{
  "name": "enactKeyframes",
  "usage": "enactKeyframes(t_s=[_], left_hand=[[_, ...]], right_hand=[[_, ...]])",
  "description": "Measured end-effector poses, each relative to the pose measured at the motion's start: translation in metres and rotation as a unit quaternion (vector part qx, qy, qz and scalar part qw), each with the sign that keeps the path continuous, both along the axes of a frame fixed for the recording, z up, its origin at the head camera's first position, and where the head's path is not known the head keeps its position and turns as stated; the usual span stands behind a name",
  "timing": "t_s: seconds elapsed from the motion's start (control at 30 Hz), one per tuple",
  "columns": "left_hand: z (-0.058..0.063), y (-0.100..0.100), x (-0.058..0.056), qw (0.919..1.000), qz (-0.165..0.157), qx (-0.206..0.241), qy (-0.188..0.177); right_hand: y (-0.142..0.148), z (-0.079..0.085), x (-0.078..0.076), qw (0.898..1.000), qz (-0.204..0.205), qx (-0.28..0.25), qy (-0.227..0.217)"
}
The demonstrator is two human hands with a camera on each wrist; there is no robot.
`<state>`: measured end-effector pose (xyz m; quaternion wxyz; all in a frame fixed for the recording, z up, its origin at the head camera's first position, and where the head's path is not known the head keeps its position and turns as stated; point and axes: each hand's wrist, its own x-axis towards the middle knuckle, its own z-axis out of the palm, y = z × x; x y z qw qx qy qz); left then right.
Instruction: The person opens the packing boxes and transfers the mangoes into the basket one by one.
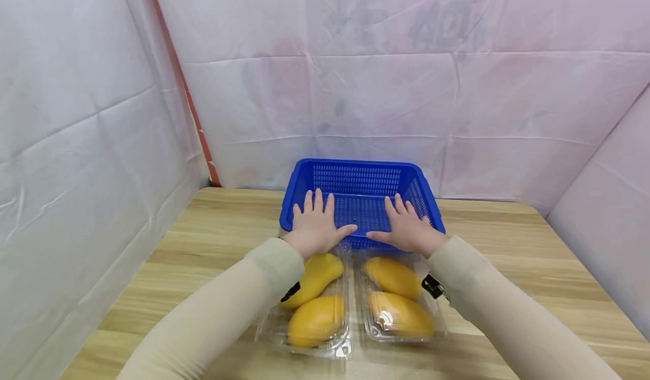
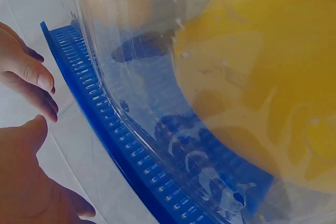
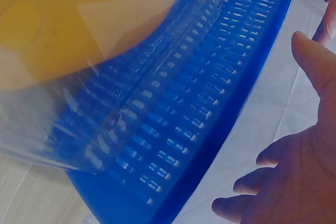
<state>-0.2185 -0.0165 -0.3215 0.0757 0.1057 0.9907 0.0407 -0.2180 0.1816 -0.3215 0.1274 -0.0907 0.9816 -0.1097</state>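
A blue plastic basket [image 1: 355,168] with slotted walls stands at the back of the table. Over its near left side my left hand [image 1: 316,227] is held palm down with fingers spread. My right hand [image 1: 408,230] is spread the same way over the near right side, thumbs pointing at each other. Neither hand grips anything. Below the wrists lie two clear plastic clamshell boxes. The left box [image 1: 332,343] holds two yellow mangoes [image 1: 316,319], partly behind my left forearm. Two more mangoes [image 1: 398,315] are in the right box [image 1: 376,335].
The wood-grain table [image 1: 513,256] extends to both sides of the basket. A whitish cloth wall [image 1: 376,97] hangs close behind the basket, and further cloth walls [image 1: 76,114] enclose the left and right sides.
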Motion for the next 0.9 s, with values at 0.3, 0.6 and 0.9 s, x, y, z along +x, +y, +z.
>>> enactKeyframes(t_s=[0.3,0.6,0.9], left_hand=[[-0.002,-0.005,-0.004,1.0000,-0.001,0.003,0.001],[0.000,-0.011,-0.005,0.9999,-0.008,0.005,-0.009],[0.005,-0.018,-0.001,0.9998,-0.021,0.001,0.002]], right_hand=[[-0.003,0.005,0.003,1.000,0.013,-0.009,0.004],[0.004,0.005,0.013,0.999,0.030,-0.019,0.014],[0.007,0.004,0.025,0.998,0.050,-0.046,0.014]])
